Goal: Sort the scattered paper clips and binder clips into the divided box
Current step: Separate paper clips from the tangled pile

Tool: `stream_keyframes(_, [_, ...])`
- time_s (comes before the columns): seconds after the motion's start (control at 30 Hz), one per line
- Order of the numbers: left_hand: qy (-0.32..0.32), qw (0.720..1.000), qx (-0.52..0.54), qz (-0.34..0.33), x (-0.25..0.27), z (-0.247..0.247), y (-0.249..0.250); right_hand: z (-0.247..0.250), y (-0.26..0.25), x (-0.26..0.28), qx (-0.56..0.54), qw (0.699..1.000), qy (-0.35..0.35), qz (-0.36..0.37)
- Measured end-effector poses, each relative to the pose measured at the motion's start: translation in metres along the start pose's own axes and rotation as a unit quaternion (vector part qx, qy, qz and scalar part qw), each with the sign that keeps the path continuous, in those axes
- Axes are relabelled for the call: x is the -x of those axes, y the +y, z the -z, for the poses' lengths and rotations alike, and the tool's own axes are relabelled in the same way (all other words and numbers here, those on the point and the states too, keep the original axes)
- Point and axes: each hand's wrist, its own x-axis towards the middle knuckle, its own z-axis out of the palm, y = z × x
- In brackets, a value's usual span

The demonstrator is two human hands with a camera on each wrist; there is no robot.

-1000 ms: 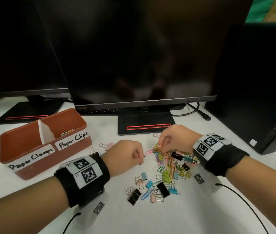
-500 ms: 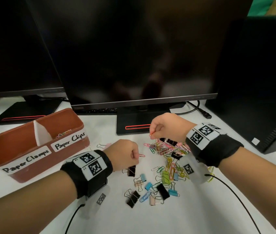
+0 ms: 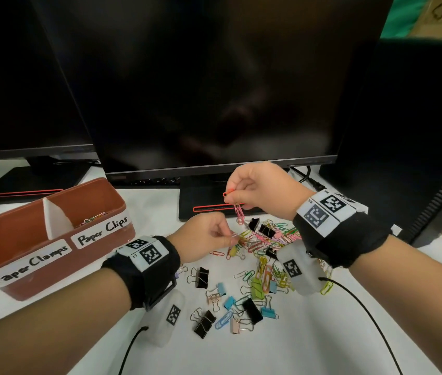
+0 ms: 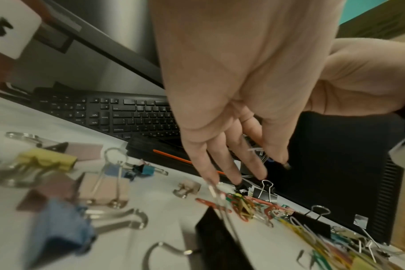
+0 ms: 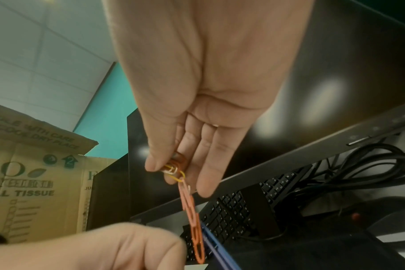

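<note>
A red-brown divided box (image 3: 100, 253) labelled "Paper Clamps" and "Paper Clips" stands at the left; a few coloured clips (image 3: 92, 219) lie in its right compartment. Mixed paper clips (image 3: 257, 242) and binder clips (image 3: 252, 309) are scattered mid-table. My right hand (image 3: 230, 196) is raised above the pile in front of the monitor stand. Its thumb and forefinger pinch a bunch of paper clips (image 5: 173, 168), and a pink-orange string of them (image 5: 192, 219) dangles below. My left hand (image 3: 229, 238) hovers at the pile's left edge, its fingertips pinching a pale paper clip (image 4: 254, 149).
Two dark monitors stand behind; the centre one's stand base (image 3: 209, 201) is just beyond the pile. A keyboard (image 4: 132, 117) lies under the monitor. A black PC tower (image 3: 417, 131) blocks the right. Wrist cables (image 3: 363, 307) trail over the white table. A cardboard carton (image 5: 35, 182) stands beyond.
My right hand has lifted off the pile with a string of paper clips hanging from it. My left hand has shifted right to the pile's edge.
</note>
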Motion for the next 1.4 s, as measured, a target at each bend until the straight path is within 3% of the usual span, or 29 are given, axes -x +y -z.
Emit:
stream_keyframes(0.1, [-0.021, 1.0, -0.016, 0.006, 0.002, -0.001, -0.005, 0.007, 0.0, -0.001, 0.001, 1.0, 0.023, -0.002])
stream_keyframes(0.17, [-0.03, 0.996, -0.082, -0.006, 0.003, -0.003, -0.005, 0.009, 0.0, -0.002, -0.006, 1.0, 0.03, -0.003])
stream_keyframes(0.3, [-0.036, 0.967, -0.251, -0.039, -0.002, -0.01, -0.001, 0.01, 0.002, -0.001, -0.002, 0.999, 0.036, -0.001])
stream_keyframes(0.47, [-0.088, 0.944, -0.317, -0.039, -0.016, -0.015, -0.002, 0.012, 0.009, -0.001, 0.003, 0.999, 0.031, -0.024])
stream_keyframes(0.73, [-0.069, 0.952, -0.297, -0.039, -0.017, -0.01, -0.004, 0.005, 0.032, -0.004, 0.052, 0.997, 0.005, -0.052])
stream_keyframes(1.03, [-0.053, 0.976, -0.208, 0.031, -0.013, -0.008, -0.009, -0.027, 0.064, 0.0, 0.201, 0.965, -0.149, -0.077])
stream_keyframes(1.4, [-0.05, 0.975, -0.215, 0.033, -0.013, 0.002, -0.008, -0.029, 0.065, -0.001, 0.246, 0.941, -0.217, -0.082])
